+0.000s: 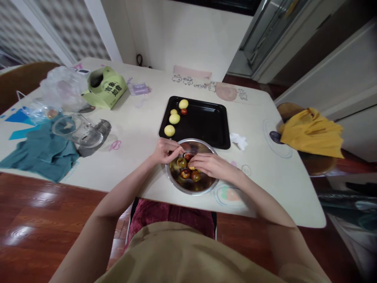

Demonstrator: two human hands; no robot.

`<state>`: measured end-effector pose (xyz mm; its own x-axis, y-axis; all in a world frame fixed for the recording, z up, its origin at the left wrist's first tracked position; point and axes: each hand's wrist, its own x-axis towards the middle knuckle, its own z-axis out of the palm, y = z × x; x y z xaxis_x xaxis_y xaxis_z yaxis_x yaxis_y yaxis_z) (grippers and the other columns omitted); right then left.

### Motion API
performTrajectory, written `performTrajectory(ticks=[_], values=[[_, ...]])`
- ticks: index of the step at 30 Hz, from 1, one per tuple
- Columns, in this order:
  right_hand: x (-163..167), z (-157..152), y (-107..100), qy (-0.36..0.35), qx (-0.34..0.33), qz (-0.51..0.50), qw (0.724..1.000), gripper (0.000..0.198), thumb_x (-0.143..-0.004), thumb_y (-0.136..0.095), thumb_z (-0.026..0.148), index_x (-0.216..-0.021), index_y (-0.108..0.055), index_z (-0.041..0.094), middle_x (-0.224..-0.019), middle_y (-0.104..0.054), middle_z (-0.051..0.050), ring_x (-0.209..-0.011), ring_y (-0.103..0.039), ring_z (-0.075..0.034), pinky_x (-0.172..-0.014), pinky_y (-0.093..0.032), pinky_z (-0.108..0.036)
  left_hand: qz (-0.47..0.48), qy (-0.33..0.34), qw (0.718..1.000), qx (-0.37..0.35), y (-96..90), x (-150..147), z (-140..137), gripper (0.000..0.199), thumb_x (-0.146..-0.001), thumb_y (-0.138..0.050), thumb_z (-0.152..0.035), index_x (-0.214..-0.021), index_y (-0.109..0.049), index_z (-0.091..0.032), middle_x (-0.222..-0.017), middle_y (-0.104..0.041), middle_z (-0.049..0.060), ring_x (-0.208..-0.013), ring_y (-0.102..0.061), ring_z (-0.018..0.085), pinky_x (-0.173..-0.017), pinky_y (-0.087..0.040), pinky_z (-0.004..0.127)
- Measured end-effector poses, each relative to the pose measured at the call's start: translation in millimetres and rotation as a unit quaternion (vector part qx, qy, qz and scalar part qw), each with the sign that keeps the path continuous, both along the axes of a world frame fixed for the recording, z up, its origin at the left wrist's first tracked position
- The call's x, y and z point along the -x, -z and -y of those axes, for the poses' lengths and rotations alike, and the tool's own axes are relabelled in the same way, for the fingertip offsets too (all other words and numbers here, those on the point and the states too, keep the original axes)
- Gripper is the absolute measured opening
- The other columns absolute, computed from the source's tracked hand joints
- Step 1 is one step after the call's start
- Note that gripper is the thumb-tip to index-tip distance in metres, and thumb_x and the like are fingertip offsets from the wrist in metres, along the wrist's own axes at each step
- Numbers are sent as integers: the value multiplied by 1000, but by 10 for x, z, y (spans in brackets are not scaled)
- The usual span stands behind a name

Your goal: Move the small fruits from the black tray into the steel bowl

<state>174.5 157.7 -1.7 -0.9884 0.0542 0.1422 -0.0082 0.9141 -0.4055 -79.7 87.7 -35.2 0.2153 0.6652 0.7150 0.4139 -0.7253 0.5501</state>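
A shiny metal bowl stands at the table's near edge with several glossy round fruits in it, mottled brown-red and yellow-green, one being a greenish fruit. My left hand is over the bowl's left rim, thumb and forefinger pinched together; whatever lies between them is too small to make out. From the right, my right hand reaches into the bowl, its fingers closed together over a yellow fruit that they partly hide. Beyond the bowl is a black tray with yellow lemon-like fruits and a small red fruit.
On the left lie a glass jug, a teal cloth, a plastic bag and a green carton. A crumpled tissue is beside the tray. A yellow cloth hangs over a chair at right.
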Motion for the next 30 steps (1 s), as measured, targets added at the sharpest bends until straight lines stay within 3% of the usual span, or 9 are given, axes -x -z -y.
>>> performTrajectory(ticks=[5,10,16,19,22,27,30], values=[[-47,-83,-67,8,4,-28,1000,26,-109,-53,23,-120,-76,23,-121,-78,-8,-116,-72,-24,-103,-61,-44,1,4,1000,-10,-6,-4,-1,41,-106,-54,-23,-72,-77,-18,-78,-83,8,-70,-81,17,-65,-62,23],[-162,-305,-101,103,16,-122,987,26,-110,-53,28,-115,-77,22,-113,-79,-10,-105,-73,-24,-95,-62,-43,22,3,1000,-19,-5,-21,0,38,-105,-55,-19,-75,-77,-17,-78,-83,8,-71,-80,16,-64,-62,22],[-376,-390,270,235,47,-243,940,23,-109,-55,30,-112,-77,25,-106,-79,-9,-100,-73,-25,-89,-62,-47,9,-61,998,-21,38,-12,-8,38,-108,-52,-23,-81,-80,-18,-84,-84,7,-78,-82,18,-70,-65,26],[-447,-351,478,278,48,-277,918,23,-109,-54,30,-109,-77,24,-103,-79,-9,-99,-73,-26,-88,-62,-48,27,-134,990,-21,46,-10,-27,34,-109,-51,-26,-96,-81,-18,-97,-85,9,-97,-83,21,-87,-67,33],[-453,-333,601,289,42,-291,911,24,-109,-54,32,-109,-77,24,-103,-78,-10,-99,-72,-27,-89,-62,-49,43,-207,977,-17,42,26,-70,30,-110,-50,-28,-117,-78,-19,-119,-81,12,-120,-76,24,-106,-61,43],[-412,-388,686,265,24,-277,924,28,-110,-51,35,-112,-76,23,-110,-76,-13,-103,-71,-28,-90,-63,-50,21,-264,964,5,68,382,-359,32,-110,-46,-27,-130,-70,-21,-137,-72,14,-135,-64,26,-118,-52,52],[-407,-412,694,258,7,-281,924,29,-110,-49,35,-111,-76,23,-108,-76,-13,-101,-71,-27,-88,-64,-48,-83,-246,964,57,57,746,-723,39,-102,-44,-15,-131,-69,-19,-140,-70,14,-138,-61,27,-123,-48,54]])
